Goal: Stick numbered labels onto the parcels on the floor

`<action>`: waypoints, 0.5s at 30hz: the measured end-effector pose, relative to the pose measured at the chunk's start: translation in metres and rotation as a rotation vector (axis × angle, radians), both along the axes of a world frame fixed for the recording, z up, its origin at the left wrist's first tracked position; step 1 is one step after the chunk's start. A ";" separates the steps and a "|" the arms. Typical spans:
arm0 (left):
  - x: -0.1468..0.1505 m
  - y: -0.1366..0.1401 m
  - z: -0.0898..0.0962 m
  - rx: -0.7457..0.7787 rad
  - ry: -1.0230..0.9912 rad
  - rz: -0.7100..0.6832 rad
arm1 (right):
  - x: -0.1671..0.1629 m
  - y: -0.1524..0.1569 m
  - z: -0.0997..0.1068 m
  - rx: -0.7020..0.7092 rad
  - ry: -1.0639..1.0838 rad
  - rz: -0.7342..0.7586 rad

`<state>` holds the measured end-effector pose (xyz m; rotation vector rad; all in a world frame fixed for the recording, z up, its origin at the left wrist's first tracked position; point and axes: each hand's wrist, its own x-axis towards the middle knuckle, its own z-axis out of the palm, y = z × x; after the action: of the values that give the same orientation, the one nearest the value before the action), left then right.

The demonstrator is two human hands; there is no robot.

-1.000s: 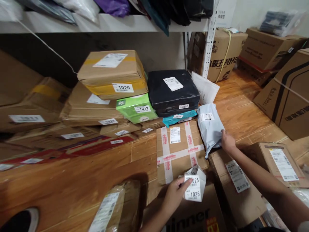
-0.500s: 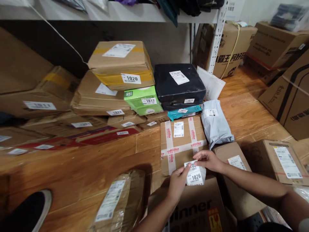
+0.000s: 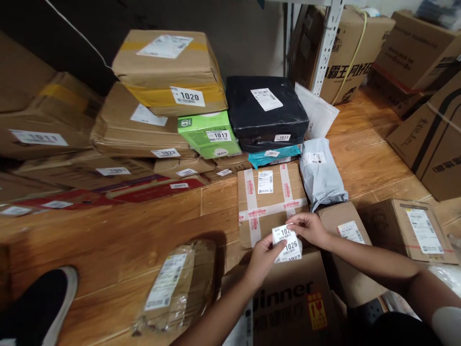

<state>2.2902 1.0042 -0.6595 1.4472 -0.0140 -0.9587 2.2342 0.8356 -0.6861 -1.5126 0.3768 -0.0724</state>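
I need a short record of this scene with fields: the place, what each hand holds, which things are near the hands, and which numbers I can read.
place: wooden floor with stacked parcels under a shelf
left hand: pinches the label strip at its left edge
right hand: pinches the strip's top
strip numbers: 1026 is clear, 1027 below
beneath the hands: taped box
right of it: grey mailer
stack labels: 1020, 1017
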 end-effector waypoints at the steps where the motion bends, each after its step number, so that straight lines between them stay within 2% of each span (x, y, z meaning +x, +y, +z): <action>1: 0.000 0.000 -0.001 -0.002 0.001 -0.003 | 0.000 -0.001 -0.001 0.000 0.002 -0.001; 4: 0.002 0.001 -0.005 0.051 -0.052 -0.026 | -0.001 0.000 -0.006 -0.001 0.017 0.005; 7: 0.005 0.009 -0.009 0.186 -0.234 -0.135 | -0.009 0.013 -0.017 0.001 0.046 0.009; 10: 0.009 0.027 -0.009 0.334 -0.451 -0.325 | -0.020 0.036 -0.032 -0.017 0.100 0.010; 12: 0.014 0.044 -0.006 0.441 -0.529 -0.473 | -0.026 0.046 -0.041 -0.062 0.144 0.022; 15: 0.035 0.079 0.006 0.670 -0.612 -0.737 | -0.024 0.034 -0.053 -0.208 0.222 0.018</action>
<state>2.3257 1.0834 -0.6533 2.4020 -0.7872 -1.1086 2.2106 0.8694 -0.7395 -1.7359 0.5462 0.0735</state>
